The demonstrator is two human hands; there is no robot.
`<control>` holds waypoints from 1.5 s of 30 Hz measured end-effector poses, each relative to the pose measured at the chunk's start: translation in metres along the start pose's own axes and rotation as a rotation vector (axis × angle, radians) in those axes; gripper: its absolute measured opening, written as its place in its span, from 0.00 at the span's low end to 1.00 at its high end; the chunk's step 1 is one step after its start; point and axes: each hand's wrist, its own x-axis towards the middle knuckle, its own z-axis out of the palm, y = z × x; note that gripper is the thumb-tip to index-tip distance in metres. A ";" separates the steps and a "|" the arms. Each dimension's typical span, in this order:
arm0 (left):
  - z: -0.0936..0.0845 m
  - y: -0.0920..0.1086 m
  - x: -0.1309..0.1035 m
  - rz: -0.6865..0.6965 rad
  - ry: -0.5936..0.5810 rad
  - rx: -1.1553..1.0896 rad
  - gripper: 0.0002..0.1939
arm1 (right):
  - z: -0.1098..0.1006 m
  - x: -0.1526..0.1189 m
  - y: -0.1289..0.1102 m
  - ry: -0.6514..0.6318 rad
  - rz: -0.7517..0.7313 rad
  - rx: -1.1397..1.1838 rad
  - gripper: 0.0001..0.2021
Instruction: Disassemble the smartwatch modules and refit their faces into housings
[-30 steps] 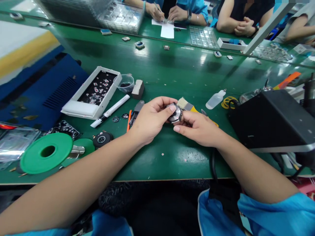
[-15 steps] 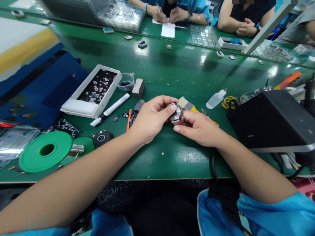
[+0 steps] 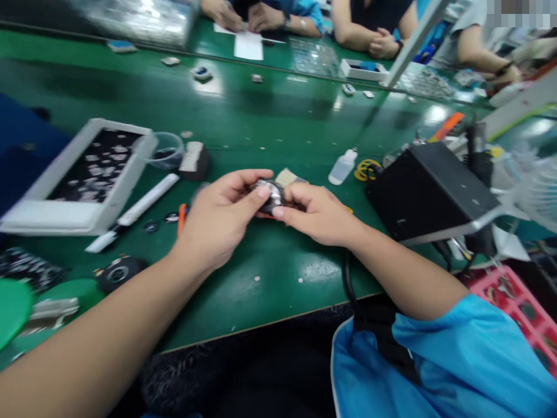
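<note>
Head view, somewhat blurred: a small round metal part (image 3: 270,194), silvery with a darker face, sits between the two hands above the middle of the green desk (image 3: 270,122). Fine detail on it cannot be made out.

Left hand (image 3: 220,217): fingers curled, thumb and forefinger pinched on the left edge of the round part, thumb tip lying on its upper face. Right hand (image 3: 315,213): fingers bent and closed on the right edge of the same part, thumb along its near side. Both hands are drawn together and clamped on the part, fingertips nearly touching; whether it is lifted clear of the desk cannot be told.

Just behind the hands lies a brush (image 3: 288,176) with pale bristles, partly hidden. To the far left stands a white tray (image 3: 52,215) with a black inlay carrying small pieces; a clear cup (image 3: 167,150) and a small block (image 3: 194,159) are beside its far corner, and a white pen (image 3: 133,212) lies along its right side. An orange tool (image 3: 181,211) lies near the left hand. To the right, a small white bottle (image 3: 343,166) and yellow coil (image 3: 364,169) lie next to a black box (image 3: 429,191). Other people's hands rest at the far edge.
</note>
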 end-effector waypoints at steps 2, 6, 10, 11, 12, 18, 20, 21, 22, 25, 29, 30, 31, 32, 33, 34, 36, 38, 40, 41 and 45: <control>0.001 0.005 0.001 -0.033 0.032 0.039 0.18 | 0.000 0.002 0.001 0.049 -0.012 0.009 0.18; 0.001 0.013 0.002 -0.101 -0.018 0.144 0.14 | -0.002 0.005 0.001 0.101 -0.015 -0.071 0.17; 0.001 0.016 0.000 -0.164 -0.046 0.182 0.18 | -0.009 0.003 -0.008 0.095 -0.069 -0.225 0.12; 0.002 0.016 0.000 -0.167 -0.043 0.180 0.18 | -0.013 0.000 -0.014 0.091 -0.081 -0.279 0.10; 0.003 0.016 -0.001 -0.166 -0.041 0.175 0.18 | -0.017 -0.004 -0.021 0.094 -0.093 -0.329 0.09; 0.009 0.016 -0.002 -0.146 -0.034 0.147 0.18 | -0.042 -0.076 -0.070 0.213 -0.212 -0.400 0.13; 0.010 0.016 -0.002 -0.158 -0.015 0.147 0.16 | -0.043 -0.114 -0.069 0.318 -0.178 -0.352 0.13; 0.011 0.016 -0.002 -0.166 -0.006 0.144 0.14 | -0.041 -0.134 -0.063 0.372 -0.127 -0.330 0.14; 0.012 0.016 -0.002 -0.171 -0.002 0.140 0.13 | -0.039 -0.152 -0.053 0.455 -0.049 -0.325 0.15; 0.013 0.014 -0.003 -0.169 -0.001 0.126 0.13 | -0.031 -0.197 -0.015 0.791 0.355 -0.487 0.21; 0.013 0.010 -0.005 -0.162 -0.010 0.120 0.15 | -0.028 -0.224 0.026 0.994 0.579 -0.583 0.24; 0.013 0.010 -0.005 -0.157 -0.014 0.119 0.16 | -0.030 -0.225 0.032 1.014 0.609 -0.596 0.26; 0.013 0.009 -0.006 -0.151 -0.025 0.118 0.18 | -0.031 -0.224 0.036 1.025 0.635 -0.609 0.26; 0.012 0.009 -0.006 -0.145 -0.034 0.118 0.20 | -0.034 -0.223 0.038 1.028 0.657 -0.622 0.26; 0.012 0.009 -0.006 -0.140 -0.038 0.117 0.21 | -0.036 -0.220 0.040 1.025 0.677 -0.634 0.26; 0.012 0.009 -0.006 -0.138 -0.032 0.114 0.22 | -0.037 -0.217 0.041 1.020 0.696 -0.645 0.25; 0.011 0.010 -0.006 -0.138 -0.025 0.101 0.21 | -0.039 -0.212 0.041 1.015 0.729 -0.658 0.25; 0.011 0.012 -0.005 -0.138 -0.017 0.089 0.19 | -0.039 -0.209 0.040 1.019 0.750 -0.658 0.25; 0.011 0.012 -0.006 -0.132 -0.026 0.085 0.17 | -0.038 -0.208 0.039 1.020 0.760 -0.652 0.25; 0.011 0.012 -0.006 -0.129 -0.029 0.084 0.15 | -0.037 -0.208 0.039 1.020 0.764 -0.650 0.25; 0.013 0.012 -0.007 -0.159 -0.012 0.088 0.12 | -0.036 -0.208 0.039 1.017 0.780 -0.644 0.23</control>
